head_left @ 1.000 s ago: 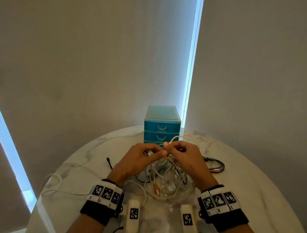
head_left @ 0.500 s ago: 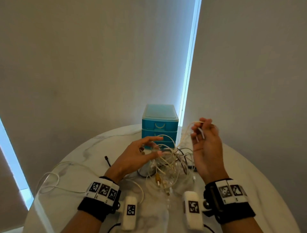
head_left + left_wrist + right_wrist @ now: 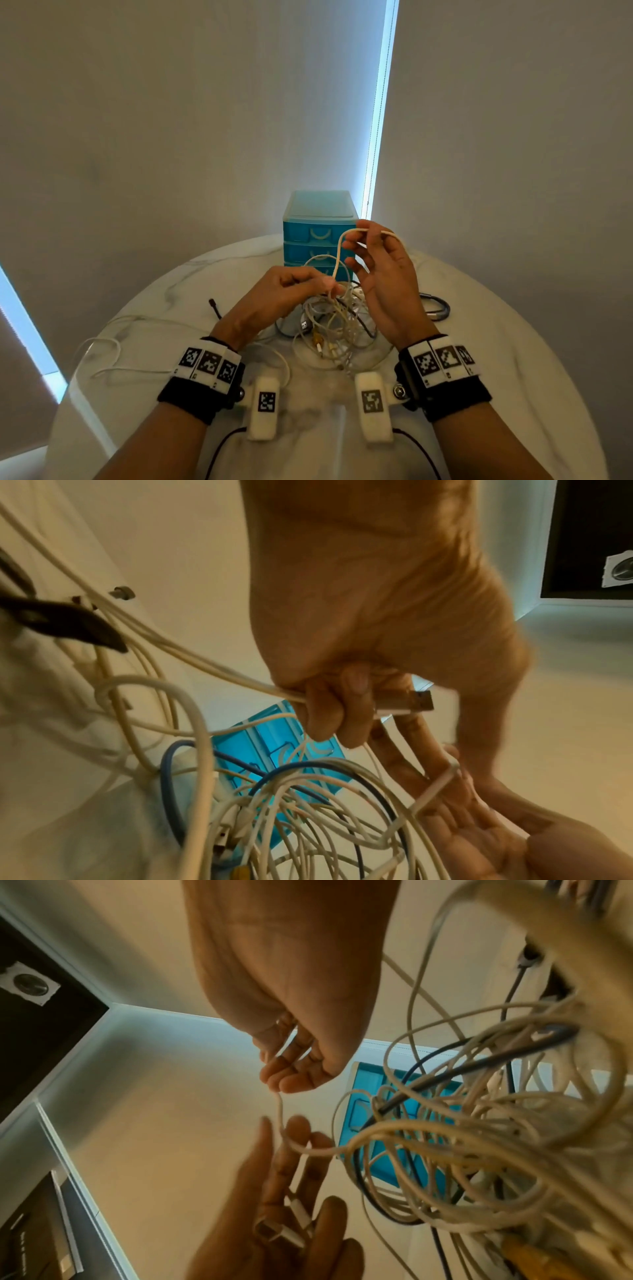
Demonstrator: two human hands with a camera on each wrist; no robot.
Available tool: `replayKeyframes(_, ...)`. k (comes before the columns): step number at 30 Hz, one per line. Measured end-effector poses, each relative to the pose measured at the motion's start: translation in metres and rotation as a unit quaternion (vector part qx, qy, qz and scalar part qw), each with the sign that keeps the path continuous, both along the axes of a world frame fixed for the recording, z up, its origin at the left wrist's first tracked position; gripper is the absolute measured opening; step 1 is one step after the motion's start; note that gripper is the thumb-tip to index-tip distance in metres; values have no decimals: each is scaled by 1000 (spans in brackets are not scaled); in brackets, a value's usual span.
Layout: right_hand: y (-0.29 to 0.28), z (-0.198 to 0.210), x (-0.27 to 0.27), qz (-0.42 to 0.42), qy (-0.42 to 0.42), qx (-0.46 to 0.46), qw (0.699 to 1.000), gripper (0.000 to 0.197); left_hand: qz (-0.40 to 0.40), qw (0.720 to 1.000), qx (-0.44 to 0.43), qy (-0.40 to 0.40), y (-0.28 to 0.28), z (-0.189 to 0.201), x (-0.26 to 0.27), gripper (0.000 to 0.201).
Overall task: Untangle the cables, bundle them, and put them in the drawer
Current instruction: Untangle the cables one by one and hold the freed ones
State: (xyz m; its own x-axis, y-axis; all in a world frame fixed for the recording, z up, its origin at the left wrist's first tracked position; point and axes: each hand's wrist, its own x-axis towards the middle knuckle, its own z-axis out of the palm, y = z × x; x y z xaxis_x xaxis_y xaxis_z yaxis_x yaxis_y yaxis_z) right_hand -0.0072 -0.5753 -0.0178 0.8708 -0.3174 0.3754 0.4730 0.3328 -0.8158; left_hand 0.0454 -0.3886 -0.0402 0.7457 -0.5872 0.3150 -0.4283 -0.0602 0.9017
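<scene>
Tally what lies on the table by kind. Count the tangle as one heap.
Blue drawer unit: 1
Tangled cable heap: 1
Cables spread outside the heap: 3 (white loop, black plug end, dark coil)
Total: 5
The strands within the heap are too tangled to count.

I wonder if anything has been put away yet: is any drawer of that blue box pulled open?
No, the drawers visible on the blue box sit flush and closed behind the hands.

black wristbands (image 3: 191,394), checkered marker tags, white camera pods (image 3: 263,407), possibly dark cables.
</scene>
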Motion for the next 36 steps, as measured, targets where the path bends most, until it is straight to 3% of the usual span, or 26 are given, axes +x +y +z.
replayKeyframes(2,2,-3,0,5,38,-48,998,31,51,997,-27,-45,1,0,4,18)
replayKeyframes(5,5,-17,1,8,98,-187,978,49,137,983,-93,-75,4,3,9,17)
replayKeyframes(12,-3,-19,5,16,140,-290,947,72,172,973,-145,-54,-1,1,11,16)
replayKeyframes(14,0,-21,5,-34,132,-336,932,60,162,973,-159,-45,-4,2,10,16)
replayKeyframes(17,4,-26,5,-102,74,-438,890,20,152,977,-147,-35,-4,3,10,20)
replayKeyframes(20,7,-23,2,-127,31,-460,878,13,141,986,-80,-44,-2,-2,15,28)
replayKeyframes(24,4,-14,0,-205,25,-331,921,11,62,997,21,-50,-1,-8,19,35)
replayKeyframes(28,-14,1,1,-213,39,-100,971,13,108,988,88,-72,3,-18,27,25)
replayKeyframes(32,-50,23,-13,-200,8,182,963,14,149,986,72,-28,7,-19,33,14)
replayKeyframes(36,-41,20,-14,-114,15,222,968,11,142,986,8,-84,1,-9,24,24)
